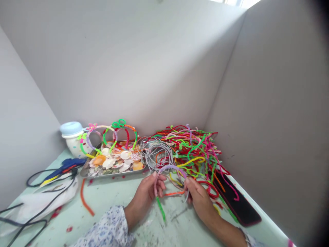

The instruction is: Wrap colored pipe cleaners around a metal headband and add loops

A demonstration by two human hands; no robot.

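Between my hands is an arched wire headband [170, 167], wrapped in lilac and pink pipe cleaner. Its right end shows bare grey wire. My left hand [147, 189] pinches the left leg of the arch, while my right hand [197, 193] grips the right leg. Just below my left fingers is a short green pipe cleaner piece [160, 209]; whether it joins the headband or lies on the table I cannot tell. An orange pipe cleaner [174, 194] lies between the hands. Close behind them sits a coil of grey wire [159, 154].
A metal tray [113, 176] of shells has wrapped headbands [102, 127] standing in it. Around it are a lidded white jar [77, 145], blue-handled pliers [68, 165], black cable [42, 202] and a pipe cleaner heap [190, 147]. Red-handled scissors [209, 188] lie near a black phone [239, 204].
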